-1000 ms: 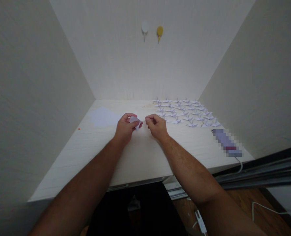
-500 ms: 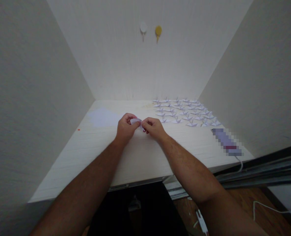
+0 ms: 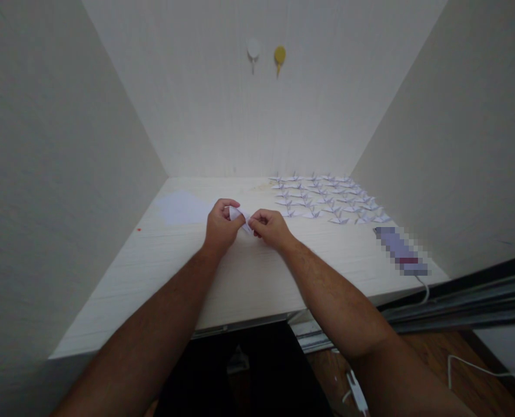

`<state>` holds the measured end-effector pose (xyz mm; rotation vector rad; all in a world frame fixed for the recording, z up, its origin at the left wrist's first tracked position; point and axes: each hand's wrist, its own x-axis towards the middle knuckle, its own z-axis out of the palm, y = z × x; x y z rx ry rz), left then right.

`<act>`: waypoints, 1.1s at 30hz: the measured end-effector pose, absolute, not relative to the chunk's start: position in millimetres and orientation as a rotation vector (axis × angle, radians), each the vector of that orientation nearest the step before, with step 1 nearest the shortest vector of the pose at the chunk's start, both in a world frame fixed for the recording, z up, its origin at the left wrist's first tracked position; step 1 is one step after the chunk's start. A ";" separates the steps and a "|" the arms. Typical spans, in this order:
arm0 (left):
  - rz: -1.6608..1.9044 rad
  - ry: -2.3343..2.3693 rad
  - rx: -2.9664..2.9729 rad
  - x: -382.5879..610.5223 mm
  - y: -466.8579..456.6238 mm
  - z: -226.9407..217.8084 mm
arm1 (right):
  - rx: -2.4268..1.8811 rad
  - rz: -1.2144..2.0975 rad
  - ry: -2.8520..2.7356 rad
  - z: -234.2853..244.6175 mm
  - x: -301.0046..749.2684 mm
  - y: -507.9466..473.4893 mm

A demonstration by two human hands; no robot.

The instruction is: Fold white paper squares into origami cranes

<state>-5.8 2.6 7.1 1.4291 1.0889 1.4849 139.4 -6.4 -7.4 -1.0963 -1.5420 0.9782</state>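
A small folded piece of white paper (image 3: 237, 215) is held just above the table, between my two hands. My left hand (image 3: 222, 227) grips it, with the thumb on the near face and the fingers behind. My right hand (image 3: 269, 226) is closed, its thumb and forefinger pinching the paper's right edge. The fingers partly hide the folds. Several finished paper cranes (image 3: 327, 197) stand in rows to the right, beyond my right hand. A spread of white paper sheets (image 3: 181, 207) lies to the left of my left hand.
The white table (image 3: 257, 278) is walled on three sides. A blurred-out device (image 3: 400, 252) with a white cable (image 3: 426, 289) lies near the right edge. A tiny orange bit (image 3: 139, 230) is at the left. White (image 3: 253, 48) and yellow (image 3: 280, 55) hooks are on the back wall.
The paper has turned slightly in my left hand and shows more of its face. My right hand has shifted very slightly. The cranes and sheets have stayed in place.
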 end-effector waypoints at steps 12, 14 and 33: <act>1.460 0.930 1.061 -4.8 6.5 5.3 | -1.161 1.012 -1.568 4.1 140.3 -11.5; 1.454 0.920 1.045 -4.3 6.1 6.0 | -1.160 1.010 -1.563 3.8 140.5 -11.5; 1.532 0.981 1.087 -6.4 6.8 6.7 | -1.232 1.009 -1.588 1.9 143.6 -10.4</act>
